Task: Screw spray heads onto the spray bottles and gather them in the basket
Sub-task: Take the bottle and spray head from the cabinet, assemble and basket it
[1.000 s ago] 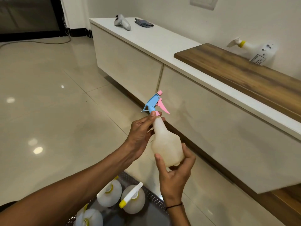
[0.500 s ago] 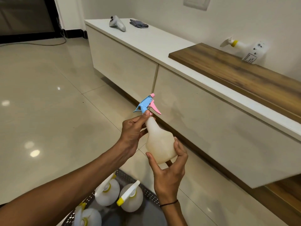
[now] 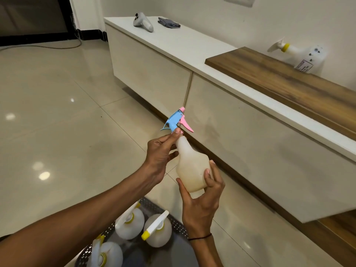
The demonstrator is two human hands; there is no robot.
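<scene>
A cloudy white spray bottle (image 3: 189, 166) is held up in front of me, tilted a little to the left. My right hand (image 3: 200, 199) cups its base from below. A blue and pink spray head (image 3: 176, 120) sits on the bottle's neck, and my left hand (image 3: 160, 153) pinches its collar between thumb and fingertips. Below, the perforated metal basket (image 3: 169, 214) holds three white bottles with white and yellow spray heads (image 3: 157, 231). One more white bottle with a yellow collar (image 3: 303, 57) lies on the wooden shelf at the far right.
A long white cabinet (image 3: 150, 74) runs along the wall, with a wooden board (image 3: 289, 83) on its right part. On its far end lie a white controller (image 3: 142, 21) and a folded grey cloth (image 3: 169, 23). Glossy tiled floor (image 3: 57, 122) spreads to the left.
Both hands and the bottle have shifted slightly left and down in view. The left fingers stay on the spray head's collar; the head's angle has barely changed.
</scene>
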